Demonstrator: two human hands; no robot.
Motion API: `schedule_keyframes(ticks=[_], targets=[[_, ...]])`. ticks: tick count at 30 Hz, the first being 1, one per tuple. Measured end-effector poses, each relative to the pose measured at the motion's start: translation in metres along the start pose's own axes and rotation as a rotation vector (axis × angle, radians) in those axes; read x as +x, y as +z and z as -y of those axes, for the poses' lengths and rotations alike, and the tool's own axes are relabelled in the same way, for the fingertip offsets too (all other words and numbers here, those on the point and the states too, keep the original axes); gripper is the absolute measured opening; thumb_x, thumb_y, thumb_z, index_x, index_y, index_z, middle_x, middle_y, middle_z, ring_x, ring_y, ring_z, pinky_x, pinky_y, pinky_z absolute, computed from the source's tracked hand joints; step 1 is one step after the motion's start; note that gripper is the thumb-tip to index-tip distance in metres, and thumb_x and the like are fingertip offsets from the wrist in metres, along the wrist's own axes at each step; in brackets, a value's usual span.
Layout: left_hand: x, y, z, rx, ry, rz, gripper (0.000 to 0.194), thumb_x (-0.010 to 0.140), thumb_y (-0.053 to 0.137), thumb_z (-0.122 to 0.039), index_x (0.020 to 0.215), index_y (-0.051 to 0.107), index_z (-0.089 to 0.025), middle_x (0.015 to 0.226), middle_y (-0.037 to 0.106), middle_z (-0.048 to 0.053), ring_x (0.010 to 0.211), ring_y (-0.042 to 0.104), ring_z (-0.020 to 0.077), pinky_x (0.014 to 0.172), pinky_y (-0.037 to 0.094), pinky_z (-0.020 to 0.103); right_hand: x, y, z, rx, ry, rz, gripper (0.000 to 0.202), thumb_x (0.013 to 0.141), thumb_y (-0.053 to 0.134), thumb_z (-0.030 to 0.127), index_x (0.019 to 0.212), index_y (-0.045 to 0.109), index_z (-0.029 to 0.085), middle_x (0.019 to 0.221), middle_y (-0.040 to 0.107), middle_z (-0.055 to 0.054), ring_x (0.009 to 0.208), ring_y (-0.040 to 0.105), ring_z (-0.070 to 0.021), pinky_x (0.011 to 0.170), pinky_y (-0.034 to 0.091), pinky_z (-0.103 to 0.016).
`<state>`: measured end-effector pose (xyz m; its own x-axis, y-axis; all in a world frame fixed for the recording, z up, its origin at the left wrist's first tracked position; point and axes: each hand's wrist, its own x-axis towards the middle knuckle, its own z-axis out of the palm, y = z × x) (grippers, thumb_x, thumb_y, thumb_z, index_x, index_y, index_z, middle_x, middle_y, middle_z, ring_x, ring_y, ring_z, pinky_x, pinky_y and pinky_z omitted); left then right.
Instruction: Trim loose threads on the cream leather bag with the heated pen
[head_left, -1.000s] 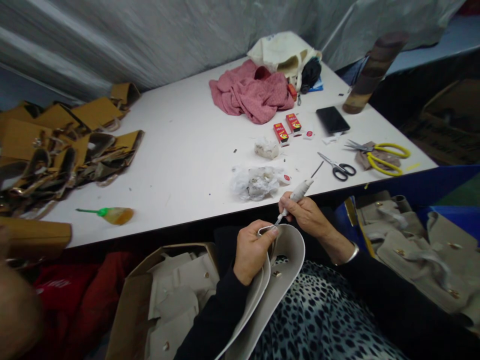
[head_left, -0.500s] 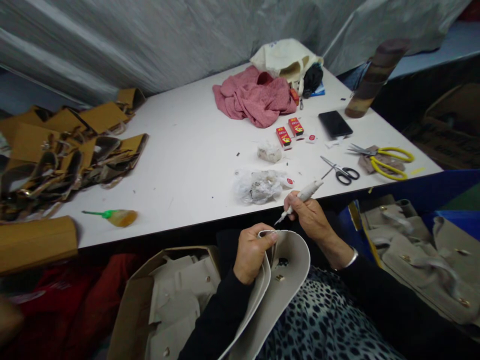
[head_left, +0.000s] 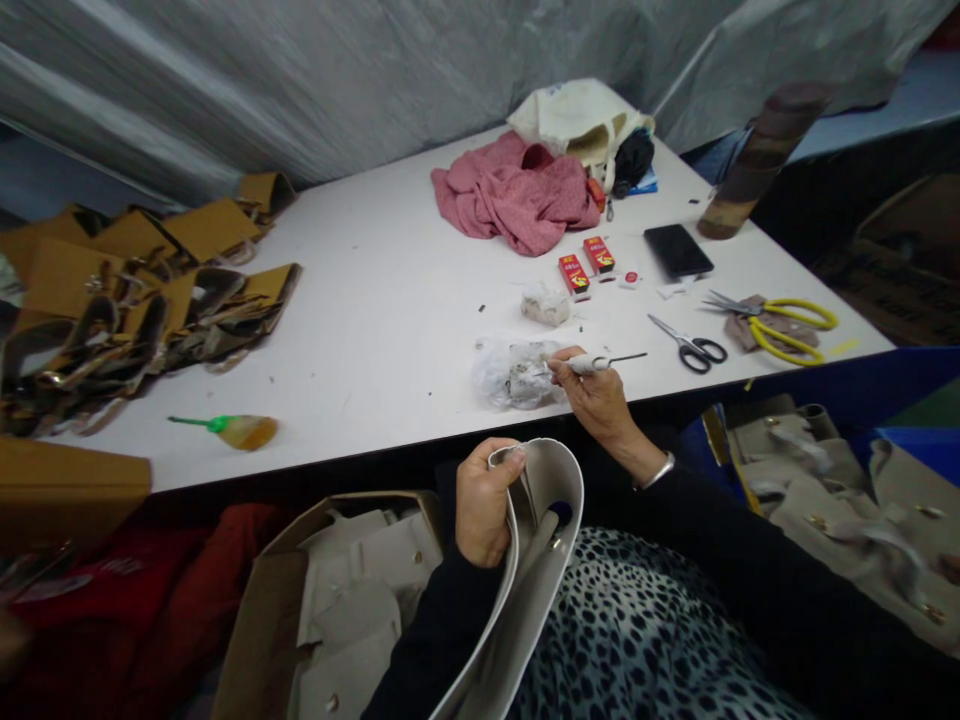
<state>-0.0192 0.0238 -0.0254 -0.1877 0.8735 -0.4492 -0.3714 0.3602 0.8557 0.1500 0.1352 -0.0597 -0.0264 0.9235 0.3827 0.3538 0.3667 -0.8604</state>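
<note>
Left hand point(head_left: 484, 505): gripping beige bag piece point(head_left: 536, 600).
Right hand point(head_left: 592, 395): pinching white-handled tool point(head_left: 592, 364).
Worktop point(head_left: 375, 320): I see plastic-wrapped block point(head_left: 525, 378), black-handled scissors point(head_left: 691, 351).

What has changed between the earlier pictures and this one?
The right hand carried its white-handled tool from the beige piece forward to the plastic-wrapped block on the table. The left hand shifted slightly left, still holding the piece. Nothing was let go. The black-handled scissors and phone stayed put.
</note>
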Motion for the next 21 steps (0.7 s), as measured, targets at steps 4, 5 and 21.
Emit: schedule_keyframes(ticks=[4,5,21], targets=[[0.000,0.001,-0.001,0.010,-0.022,-0.007,0.029,0.061,0.090,-0.030,0.079,0.073,-0.014,0.067,0.066,0.001,0.059,0.057,0.0121,0.059,0.045,0.024,0.004,0.001,0.002,-0.145,-0.063,0.028,0.038,0.106,0.049,0.054,0.098,0.067,0.021,0.079,0.070,-0.003,0.071,0.067,-0.0189,0.069,0.046,-0.029],[0.000,0.001,-0.001,0.015,-0.026,-0.005,0.029,0.061,0.090,-0.030,0.079,0.074,-0.014,0.067,0.066,0.001,0.059,0.058,0.0123,0.059,0.045,0.024,0.005,0.001,0.004,-0.191,-0.086,0.033,0.039,0.106,0.048,0.054,0.098,0.067,0.021,0.080,0.070,-0.004,0.072,0.066,-0.0191,0.069,0.046,-0.029],[-0.004,0.003,-0.004,0.031,-0.079,0.125,0.028,0.064,0.089,-0.032,0.078,0.071,-0.015,0.064,0.062,-0.001,0.056,0.053,0.0105,0.056,0.042,0.023,-0.010,-0.013,0.026,0.213,0.059,0.093,0.040,0.103,0.054,0.057,0.092,0.066,0.021,0.078,0.066,-0.002,0.072,0.064,-0.0171,0.069,0.051,-0.030]])
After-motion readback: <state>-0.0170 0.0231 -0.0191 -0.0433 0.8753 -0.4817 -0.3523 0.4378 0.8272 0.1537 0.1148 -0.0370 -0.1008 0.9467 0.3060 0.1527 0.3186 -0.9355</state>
